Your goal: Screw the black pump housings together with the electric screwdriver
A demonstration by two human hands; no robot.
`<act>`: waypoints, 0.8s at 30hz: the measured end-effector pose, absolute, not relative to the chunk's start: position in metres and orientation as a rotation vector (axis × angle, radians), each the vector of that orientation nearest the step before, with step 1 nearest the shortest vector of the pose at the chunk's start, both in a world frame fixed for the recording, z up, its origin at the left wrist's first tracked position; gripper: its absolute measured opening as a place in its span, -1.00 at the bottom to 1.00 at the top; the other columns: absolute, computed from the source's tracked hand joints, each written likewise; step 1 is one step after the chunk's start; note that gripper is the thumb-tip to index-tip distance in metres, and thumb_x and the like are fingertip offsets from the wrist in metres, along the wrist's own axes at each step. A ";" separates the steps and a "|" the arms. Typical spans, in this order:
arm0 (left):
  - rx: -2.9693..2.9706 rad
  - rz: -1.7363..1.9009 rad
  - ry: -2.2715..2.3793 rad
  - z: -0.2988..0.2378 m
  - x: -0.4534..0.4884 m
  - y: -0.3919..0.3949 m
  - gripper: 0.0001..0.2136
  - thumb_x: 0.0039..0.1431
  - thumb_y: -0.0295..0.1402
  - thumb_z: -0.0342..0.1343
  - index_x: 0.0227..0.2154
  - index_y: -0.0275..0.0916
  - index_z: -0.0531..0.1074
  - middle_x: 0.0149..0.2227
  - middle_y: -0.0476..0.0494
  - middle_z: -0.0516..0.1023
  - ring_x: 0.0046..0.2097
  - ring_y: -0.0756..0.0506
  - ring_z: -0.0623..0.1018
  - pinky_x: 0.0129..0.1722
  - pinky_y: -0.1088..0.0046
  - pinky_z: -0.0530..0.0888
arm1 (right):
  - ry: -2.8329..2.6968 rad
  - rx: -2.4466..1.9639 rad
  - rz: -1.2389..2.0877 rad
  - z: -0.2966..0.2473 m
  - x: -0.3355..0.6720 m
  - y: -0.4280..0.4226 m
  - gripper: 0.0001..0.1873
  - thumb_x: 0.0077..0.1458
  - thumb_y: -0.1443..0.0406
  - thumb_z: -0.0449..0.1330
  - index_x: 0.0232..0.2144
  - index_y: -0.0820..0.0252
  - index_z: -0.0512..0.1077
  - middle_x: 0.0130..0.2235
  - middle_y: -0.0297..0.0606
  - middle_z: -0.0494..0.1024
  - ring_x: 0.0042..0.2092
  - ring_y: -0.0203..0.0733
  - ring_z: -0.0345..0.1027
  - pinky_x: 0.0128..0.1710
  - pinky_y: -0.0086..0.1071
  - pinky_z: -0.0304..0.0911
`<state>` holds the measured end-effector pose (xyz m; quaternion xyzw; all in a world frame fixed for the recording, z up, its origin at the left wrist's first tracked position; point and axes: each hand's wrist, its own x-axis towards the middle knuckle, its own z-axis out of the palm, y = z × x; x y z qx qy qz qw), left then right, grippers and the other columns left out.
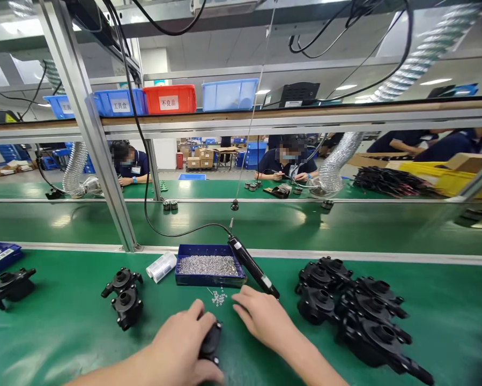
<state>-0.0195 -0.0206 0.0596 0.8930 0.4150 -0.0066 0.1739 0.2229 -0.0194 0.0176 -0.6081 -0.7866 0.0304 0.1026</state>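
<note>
My left hand is wrapped over a black plastic housing on the green mat near the front edge. My right hand lies beside it with fingers stretched toward a few loose screws on the mat; it holds nothing that I can see. Just beyond stands a blue tray full of small silver screws. A black electric screwdriver hangs on a cord and rests slanted by the tray, close to my right fingertips.
A pile of black housings lies at the right, two more at the left, one far left. A white roll sits by the tray. Beyond the conveyor, other people work at a facing bench. Bins line the shelf above.
</note>
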 end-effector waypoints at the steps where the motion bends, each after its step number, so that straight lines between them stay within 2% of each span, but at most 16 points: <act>1: 2.475 0.065 1.108 0.055 -0.015 -0.022 -0.28 -0.23 0.00 0.54 0.04 -0.13 0.50 0.01 -0.19 0.49 -0.15 -0.30 0.62 -0.15 0.21 0.56 | -2.347 -1.803 0.100 0.012 0.218 -0.017 -0.69 0.34 0.36 0.05 -0.10 0.10 0.60 -0.18 -0.16 0.61 -0.20 0.00 0.58 -0.26 -0.30 0.33; 2: 2.416 0.147 1.045 0.051 -0.012 -0.021 -0.27 -0.22 0.03 0.53 0.04 -0.11 0.51 0.00 -0.16 0.49 -0.17 -0.26 0.61 -0.17 0.26 0.55 | -2.359 -1.808 0.109 0.007 0.216 -0.014 -0.69 0.35 0.37 0.06 -0.06 0.11 0.59 -0.17 -0.15 0.60 -0.20 0.00 0.58 -0.26 -0.30 0.32; 4: 2.325 0.333 0.941 0.044 -0.009 -0.014 -0.52 0.06 -0.02 0.39 0.01 -0.10 0.54 -0.05 -0.10 0.51 -0.17 -0.17 0.59 -0.15 0.34 0.53 | -2.362 -1.814 0.127 0.001 0.214 -0.011 -0.68 0.36 0.36 0.06 0.00 0.11 0.57 -0.14 -0.14 0.60 -0.20 -0.02 0.58 -0.26 -0.32 0.31; 6: 2.314 0.516 0.924 0.035 -0.010 -0.001 -0.76 0.36 -0.21 0.10 -0.02 -0.12 0.55 -0.06 -0.12 0.51 -0.15 -0.12 0.57 -0.10 0.37 0.51 | -2.362 -1.815 0.143 -0.001 0.215 -0.009 -0.67 0.37 0.35 0.06 0.03 0.09 0.57 -0.13 -0.14 0.60 -0.19 -0.04 0.58 -0.25 -0.34 0.31; 7: 2.352 0.567 0.951 0.029 -0.011 0.007 -0.74 0.41 -0.30 -0.02 -0.02 -0.15 0.55 -0.05 -0.15 0.51 -0.14 -0.12 0.57 -0.07 0.37 0.50 | -2.359 -1.813 0.152 0.000 0.216 -0.009 -0.67 0.38 0.34 0.06 0.03 0.07 0.57 -0.13 -0.15 0.60 -0.18 -0.04 0.58 -0.24 -0.34 0.31; 10: 2.538 0.495 1.073 0.006 -0.012 0.028 -0.68 0.37 -0.44 -0.06 0.00 -0.19 0.56 -0.01 -0.22 0.49 -0.14 -0.15 0.57 -0.08 0.32 0.51 | -2.333 -1.811 0.188 0.002 0.217 -0.009 -0.68 0.37 0.34 0.07 -0.04 0.07 0.62 -0.15 -0.15 0.60 -0.16 -0.02 0.58 -0.22 -0.33 0.32; 13: 2.640 0.407 1.081 -0.013 -0.011 0.038 -0.69 0.37 -0.42 -0.02 0.02 -0.15 0.56 -0.03 -0.20 0.49 -0.11 -0.16 0.57 -0.07 0.33 0.52 | -2.262 -1.827 0.240 0.001 0.218 -0.009 -0.72 0.34 0.34 0.12 -0.15 0.07 0.66 -0.17 -0.18 0.62 -0.14 -0.02 0.59 -0.19 -0.33 0.33; 18: 2.646 0.349 1.097 -0.018 -0.007 0.037 -0.66 0.43 -0.39 -0.08 0.05 -0.17 0.58 -0.04 -0.23 0.50 -0.11 -0.18 0.56 -0.06 0.31 0.49 | -2.108 -1.865 0.321 -0.007 0.220 -0.006 -0.80 0.29 0.35 0.18 -0.27 0.08 0.63 -0.21 -0.24 0.64 -0.18 -0.08 0.57 -0.22 -0.36 0.31; 24: 2.409 0.383 1.161 -0.010 -0.007 0.042 -0.81 0.34 -0.35 0.09 -0.20 -0.18 0.64 -0.15 -0.15 0.52 -0.13 -0.16 0.56 -0.07 0.34 0.44 | -2.025 -1.848 0.326 -0.013 0.221 -0.002 -0.82 0.24 0.46 0.12 -0.36 0.18 0.47 -0.25 -0.13 0.58 -0.24 0.03 0.53 -0.27 -0.25 0.26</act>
